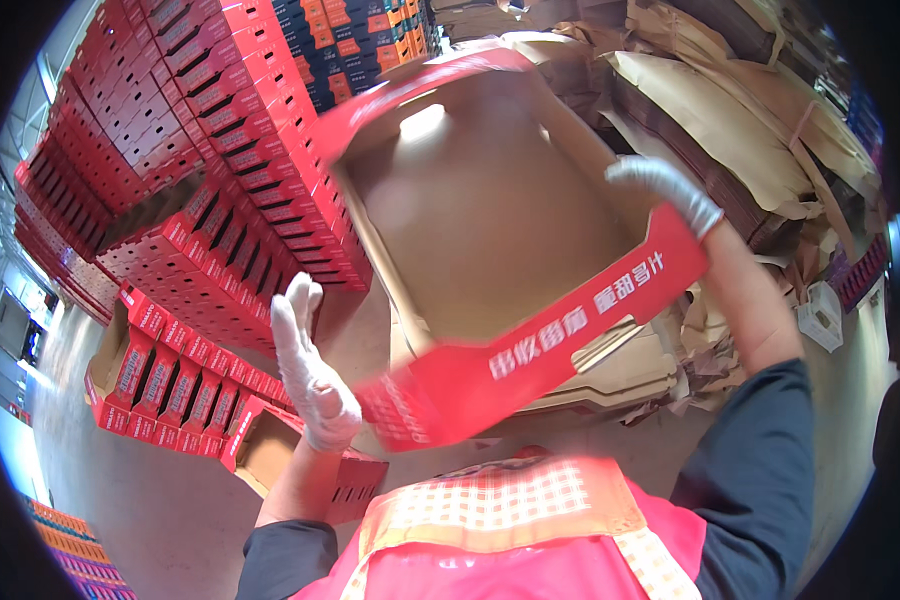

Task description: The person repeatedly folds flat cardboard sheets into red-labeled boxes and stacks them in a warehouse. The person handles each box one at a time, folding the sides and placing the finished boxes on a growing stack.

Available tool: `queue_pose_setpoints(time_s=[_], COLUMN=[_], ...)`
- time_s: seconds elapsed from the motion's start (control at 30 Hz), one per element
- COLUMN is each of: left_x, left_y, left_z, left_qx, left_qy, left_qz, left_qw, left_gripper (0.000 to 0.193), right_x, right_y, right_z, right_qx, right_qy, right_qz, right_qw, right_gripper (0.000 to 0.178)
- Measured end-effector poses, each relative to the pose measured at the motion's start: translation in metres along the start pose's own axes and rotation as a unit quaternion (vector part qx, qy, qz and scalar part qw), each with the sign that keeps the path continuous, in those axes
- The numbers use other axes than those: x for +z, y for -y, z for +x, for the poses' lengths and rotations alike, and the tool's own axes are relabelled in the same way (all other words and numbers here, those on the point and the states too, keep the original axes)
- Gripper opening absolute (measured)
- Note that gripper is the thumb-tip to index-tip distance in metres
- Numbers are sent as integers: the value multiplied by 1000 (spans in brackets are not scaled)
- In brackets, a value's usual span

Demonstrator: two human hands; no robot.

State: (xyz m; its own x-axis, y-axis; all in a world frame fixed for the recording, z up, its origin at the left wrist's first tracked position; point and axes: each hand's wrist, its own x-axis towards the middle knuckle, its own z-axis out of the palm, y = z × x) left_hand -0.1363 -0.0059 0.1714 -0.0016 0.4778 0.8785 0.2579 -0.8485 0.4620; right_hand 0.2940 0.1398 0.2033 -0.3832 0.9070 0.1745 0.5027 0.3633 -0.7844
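A red cardboard tray box [540,365] with a brown inside is held up in front of me, tilted and slightly blurred. My right hand [667,188], in a white glove, grips its right wall near the close corner, the fingers over the rim. To the box's left, my left hand [315,370], also gloved in white, is raised with its fingers stretched out. It stands a little apart from the box wall and holds nothing. Below the box lie flat cardboard sheets [620,370].
Tall stacks of red boxes [240,110] rise on the left, with a lower red stack [180,385] nearer me. A single red box [270,445] sits by my left forearm. Bundled brown cardboard [710,120] fills the far right. A white container [820,315] stands at right.
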Motion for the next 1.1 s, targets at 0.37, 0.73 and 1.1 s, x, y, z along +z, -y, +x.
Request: queue_pose_setpoints(time_s=[0.37,0.73,1.1], left_x=[182,231,225], left_y=[-25,-17,-16], left_z=[45,-1,-21], left_qx=[171,16,-107], left_qy=[219,18,87], left_qz=[28,-91,-147], left_qw=[960,996,979], left_gripper=[86,149,112], right_x=[41,34,89], right_y=[5,148,131], right_z=[-37,-58,9], right_qx=[24,91,-230], right_qy=[-29,-11,36], right_qz=[558,-71,-305], right_qw=[829,993,923], right_gripper=[27,29,22])
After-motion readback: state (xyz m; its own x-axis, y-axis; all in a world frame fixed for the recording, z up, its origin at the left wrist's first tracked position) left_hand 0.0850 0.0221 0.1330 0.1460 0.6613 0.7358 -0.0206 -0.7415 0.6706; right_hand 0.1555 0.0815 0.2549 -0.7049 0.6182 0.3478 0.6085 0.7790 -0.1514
